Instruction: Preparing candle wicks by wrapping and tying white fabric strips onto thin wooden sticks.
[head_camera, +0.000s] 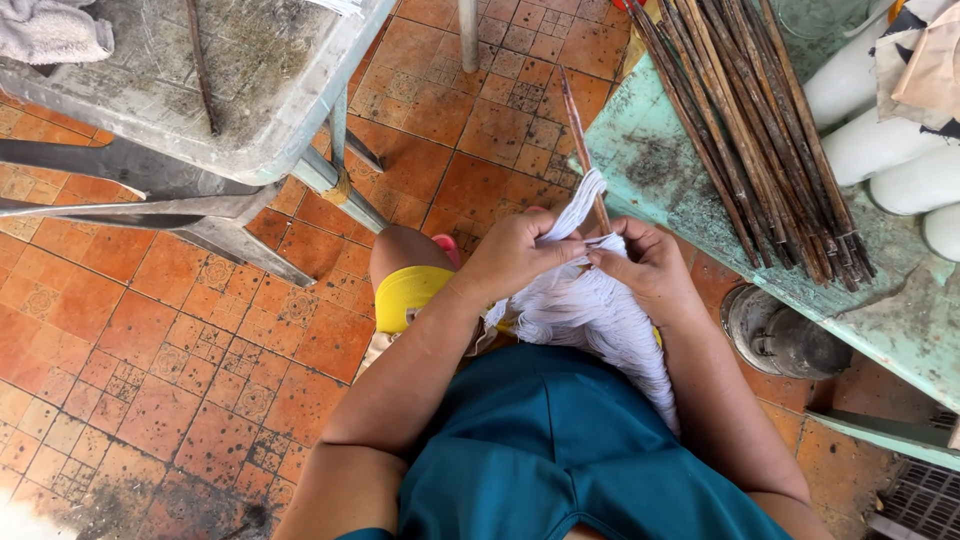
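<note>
We wrap white string on a stick.
Our left hand (515, 255) and right hand (645, 265) pinch the string (590, 310) around the stick (580, 135); loose fingers could let it slide off.

The single head-worn camera looks almost straight down, close over the person's lap and both hands (tiled floor (170, 330) below), with no second view sharing the scene.

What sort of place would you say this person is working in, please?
Probably a small home craft workshop or tiled yard: a bundle of thin wooden sticks lies on a worn green table, and both hands work white cotton strands around one stick over the orange tiled floor.
</note>
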